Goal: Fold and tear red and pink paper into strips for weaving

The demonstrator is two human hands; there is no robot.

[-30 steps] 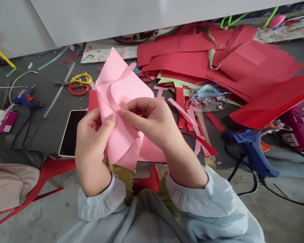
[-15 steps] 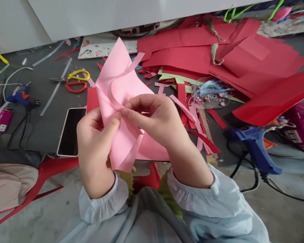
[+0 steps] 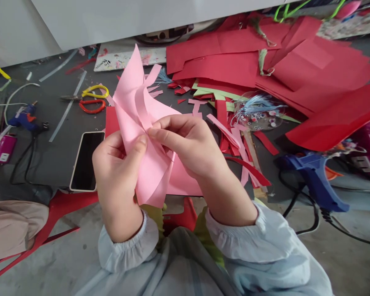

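Note:
A folded sheet of pink paper (image 3: 128, 98) is held up over the table's front edge, bent, with a narrow strip (image 3: 141, 107) standing out from its middle. My left hand (image 3: 119, 176) grips the sheet from the left, its thumb pressed on the front and the other fingers behind. Thumb and forefinger of my right hand (image 3: 188, 144) pinch the paper at the foot of the strip, close to my left thumb. Whether they hold the strip alone or the sheet too is hidden. More pink paper (image 3: 185, 179) lies underneath, beside a red piece (image 3: 111, 119).
Yellow-and-red-handled scissors (image 3: 94, 98) and a phone (image 3: 86, 162) lie to the left, near a small glue gun (image 3: 23, 117). Red sheets (image 3: 218, 68) spread across the back right. Paper scraps (image 3: 225, 131), blue tassels (image 3: 255, 105) and a blue glue gun (image 3: 314, 176) sit to the right.
The pink sheet has tilted, its top shifting left and its right side drawing in. The strip stands straighter, less curled. Both hands keep nearly the same grip.

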